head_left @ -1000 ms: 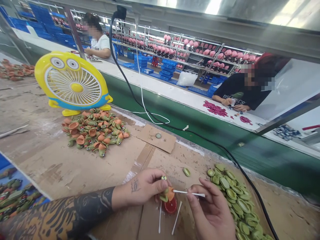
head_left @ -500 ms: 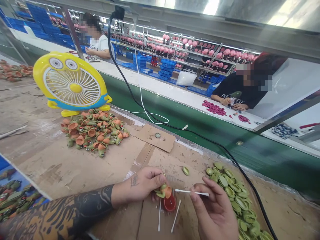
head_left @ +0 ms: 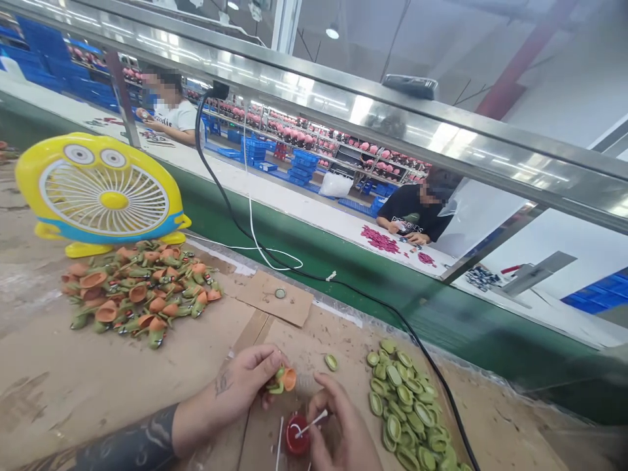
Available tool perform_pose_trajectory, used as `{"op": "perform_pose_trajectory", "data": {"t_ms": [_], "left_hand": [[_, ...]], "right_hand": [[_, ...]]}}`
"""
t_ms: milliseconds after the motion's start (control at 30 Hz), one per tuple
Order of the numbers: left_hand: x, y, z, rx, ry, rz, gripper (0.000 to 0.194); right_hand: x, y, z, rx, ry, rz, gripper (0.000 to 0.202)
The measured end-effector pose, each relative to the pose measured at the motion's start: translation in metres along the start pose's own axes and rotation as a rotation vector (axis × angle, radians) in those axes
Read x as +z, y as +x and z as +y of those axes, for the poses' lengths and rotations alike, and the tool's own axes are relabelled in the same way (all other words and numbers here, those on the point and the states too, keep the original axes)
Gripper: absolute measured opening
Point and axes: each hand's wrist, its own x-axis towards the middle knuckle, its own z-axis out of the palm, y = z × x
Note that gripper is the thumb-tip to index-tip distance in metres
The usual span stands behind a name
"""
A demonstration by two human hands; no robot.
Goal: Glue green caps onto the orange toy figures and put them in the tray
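My left hand (head_left: 248,386) is closed on a small green and orange figurine (head_left: 288,379), whose orange cup-shaped part faces right. Between the fingertips of my right hand (head_left: 346,425) is a white cotton swab (head_left: 314,422), slanting down. Its lower tip is inside a small red pot (head_left: 297,445) of red liquid, just below the figurine. Left of the pot lies another cotton swab (head_left: 279,441) on the cardboard. A single green oval shell (head_left: 331,362) lies beyond my right hand.
Similar figurines (head_left: 142,294) are heaped at the left, before a yellow fan (head_left: 101,193). Several green shells (head_left: 407,399) are piled at the right beside a black cable (head_left: 392,307). A cardboard scrap (head_left: 275,297) carries a bottle cap. Two people work across the green barrier.
My right hand has lowered the cotton swab from beside the figurine into the red pot. My left hand keeps the figurine. The camera view has tilted up and shifted right.
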Motion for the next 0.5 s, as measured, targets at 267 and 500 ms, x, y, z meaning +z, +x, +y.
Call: {"op": "perform_pose_trajectory", "data": {"t_ms": [267, 500], "left_hand": [[0.001, 0.004, 0.001, -0.016, 0.0, 0.052, 0.073], [0.0, 0.002, 0.002, -0.011, -0.052, 0.062, 0.07]], "right_hand": [[-0.021, 0.011, -0.011, -0.063, -0.066, 0.037, 0.04], [-0.058, -0.008, -0.001, 0.212, -0.055, 0.441, 0.026]]}}
